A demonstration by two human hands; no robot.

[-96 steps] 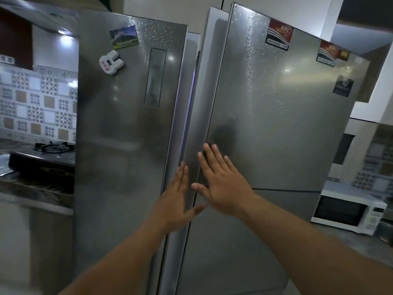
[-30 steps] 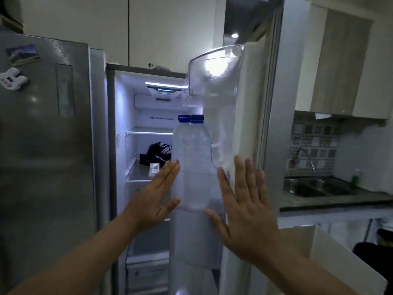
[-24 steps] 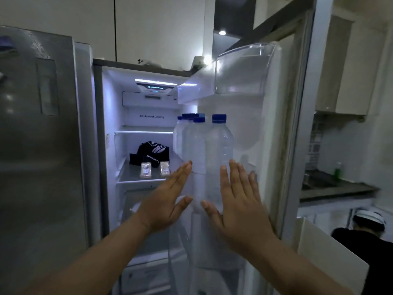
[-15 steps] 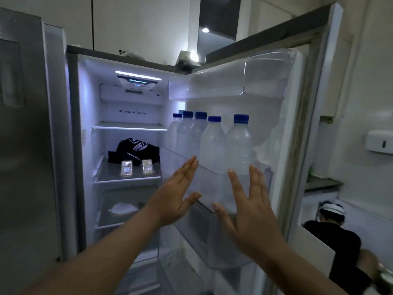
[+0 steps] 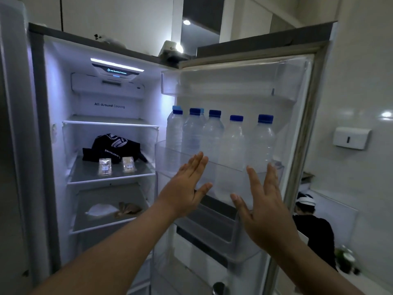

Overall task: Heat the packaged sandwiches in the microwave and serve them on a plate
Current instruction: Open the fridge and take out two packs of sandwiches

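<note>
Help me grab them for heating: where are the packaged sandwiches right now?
The two packaged sandwiches sit side by side on the fridge's middle shelf, left of the head view, just in front of a black bag.

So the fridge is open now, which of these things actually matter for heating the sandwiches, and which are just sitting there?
For the job:
- two packaged sandwiches on the middle shelf
- left hand and right hand, both open and holding nothing
- open fridge door

Just lying about:
- water bottles in the door rack
- black bag behind the sandwiches
- white bag on the lower shelf
</note>
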